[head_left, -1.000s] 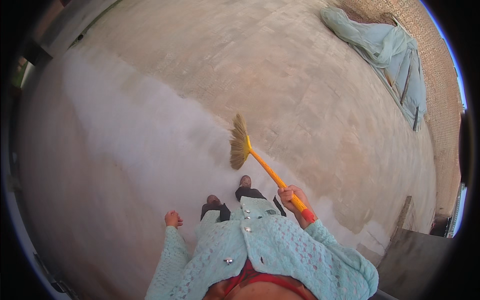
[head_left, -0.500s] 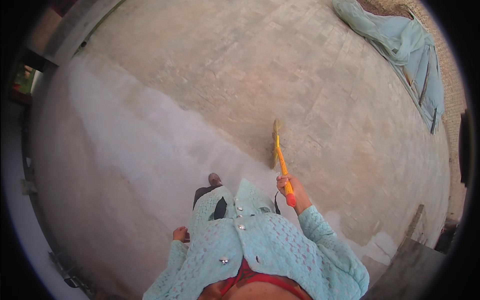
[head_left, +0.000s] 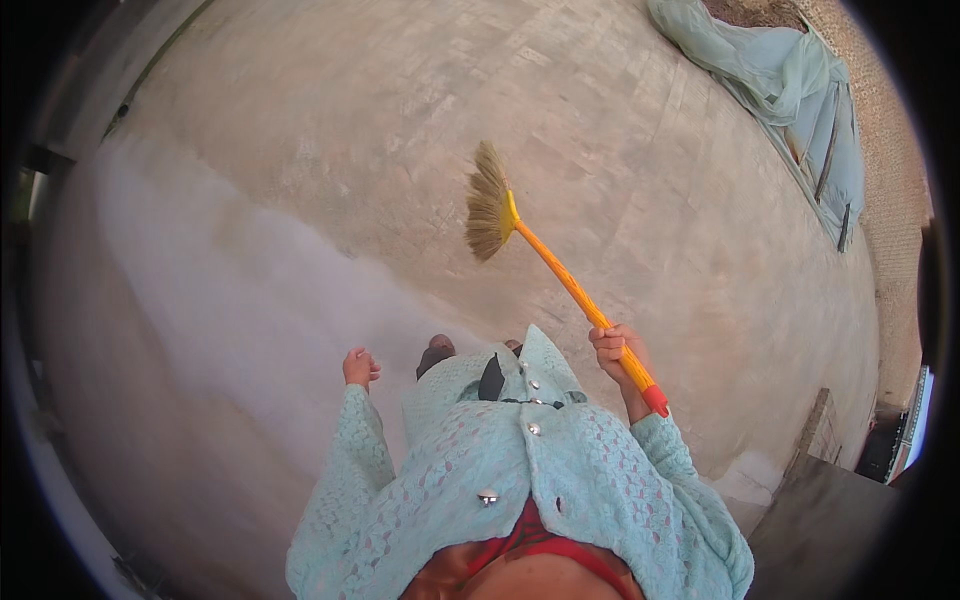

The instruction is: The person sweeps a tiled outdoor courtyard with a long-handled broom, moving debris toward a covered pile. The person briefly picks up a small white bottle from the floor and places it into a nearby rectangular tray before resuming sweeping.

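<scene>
My right hand (head_left: 620, 352) is wrapped round the upper part of an orange broom handle (head_left: 568, 284), just below its red end cap (head_left: 655, 400). Away from me and to the left, the handle runs to a yellow collar and a fan of straw-coloured bristles (head_left: 488, 208). This broom head is over the concrete floor (head_left: 400, 130); whether the bristles touch it I cannot tell. To the left of my body, my left hand (head_left: 360, 367) hangs in the air with its fingers curled in and nothing visible in them.
A pale, lighter band (head_left: 260, 260) crosses the floor from the left toward my shoes (head_left: 437, 350). Bluish-green sheeting (head_left: 790, 90) with dark sticks lies bunched at the far right. A grey slab (head_left: 825, 510) stands at the near right.
The broom head has swung left and away from me, its bristles now seen broadside. My right hand has shifted right and slightly away. My left hand has risen forward.
</scene>
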Available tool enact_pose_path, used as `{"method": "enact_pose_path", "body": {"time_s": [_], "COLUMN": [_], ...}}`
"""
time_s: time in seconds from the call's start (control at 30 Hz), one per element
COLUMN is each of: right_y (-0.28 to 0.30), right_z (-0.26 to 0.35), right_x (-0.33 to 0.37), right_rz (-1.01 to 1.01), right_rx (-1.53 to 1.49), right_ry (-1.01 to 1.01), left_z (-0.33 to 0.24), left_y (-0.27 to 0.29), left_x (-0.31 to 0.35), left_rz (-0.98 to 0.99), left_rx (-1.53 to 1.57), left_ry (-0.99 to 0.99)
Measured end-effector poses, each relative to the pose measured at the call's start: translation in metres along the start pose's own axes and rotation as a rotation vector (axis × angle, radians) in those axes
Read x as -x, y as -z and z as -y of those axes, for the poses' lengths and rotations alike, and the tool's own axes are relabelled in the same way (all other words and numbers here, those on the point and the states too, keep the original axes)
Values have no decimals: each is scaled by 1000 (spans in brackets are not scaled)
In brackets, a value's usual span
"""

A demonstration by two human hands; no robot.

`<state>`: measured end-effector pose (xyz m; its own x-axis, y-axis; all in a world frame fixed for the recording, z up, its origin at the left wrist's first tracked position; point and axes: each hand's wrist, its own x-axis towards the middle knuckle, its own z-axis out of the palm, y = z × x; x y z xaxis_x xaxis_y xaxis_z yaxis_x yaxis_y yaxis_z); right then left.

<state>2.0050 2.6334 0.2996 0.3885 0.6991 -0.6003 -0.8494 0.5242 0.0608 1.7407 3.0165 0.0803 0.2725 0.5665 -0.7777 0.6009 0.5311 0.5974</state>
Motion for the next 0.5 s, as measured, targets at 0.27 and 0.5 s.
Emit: {"method": "enact_pose_path", "body": {"time_s": [0.27,0.5], "right_y": [-17,-12], "right_z": [127,183], "right_x": [-71,-208], "right_rz": [-281,-398], "right_rx": [350,305], "right_ry": [183,-71], "left_z": [-165,-111], "left_y": [-80,-72], "left_x": [-27,12], "left_rz": [117,-115], "left_rx": [-158,-380], "left_ry": [-277,188]}}
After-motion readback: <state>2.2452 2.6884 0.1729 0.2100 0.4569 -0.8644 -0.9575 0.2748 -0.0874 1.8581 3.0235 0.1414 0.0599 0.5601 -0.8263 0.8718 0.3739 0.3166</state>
